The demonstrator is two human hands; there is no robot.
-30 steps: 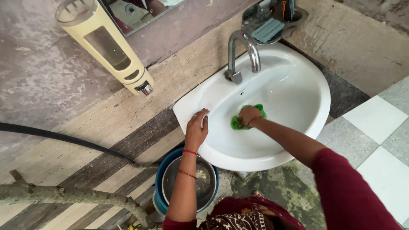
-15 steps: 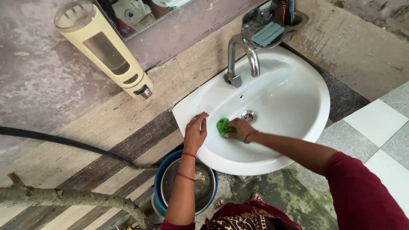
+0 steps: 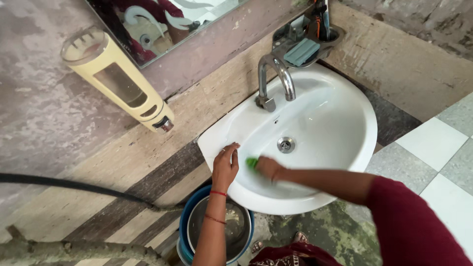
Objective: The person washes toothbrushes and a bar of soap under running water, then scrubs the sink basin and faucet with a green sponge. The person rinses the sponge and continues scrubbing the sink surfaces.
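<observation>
White porcelain fills the middle of the view: the wash basin (image 3: 345, 113) is fixed to the wall, and both your hands are at its left side. Your right hand (image 3: 268, 167) is inside the bowl, low on the left slope, with the fingers closed around a green scrub cloth (image 3: 252, 162); only a small part of the cloth shows past the fingers, and the hand is a little blurred. Your left hand (image 3: 225, 165) rests flat on the basin rim just beside it, fingers together and lightly bent, holding nothing. The metal drain (image 3: 286, 144) is near the cloth, up and to the right. A chrome tap (image 3: 273, 79) stands at the back of the basin. On the wall to the left hangs a cream soap dispenser (image 3: 118, 81). Under the basin stands a blue bucket (image 3: 189, 197) with a steel bowl (image 3: 236, 216) inside.
</observation>
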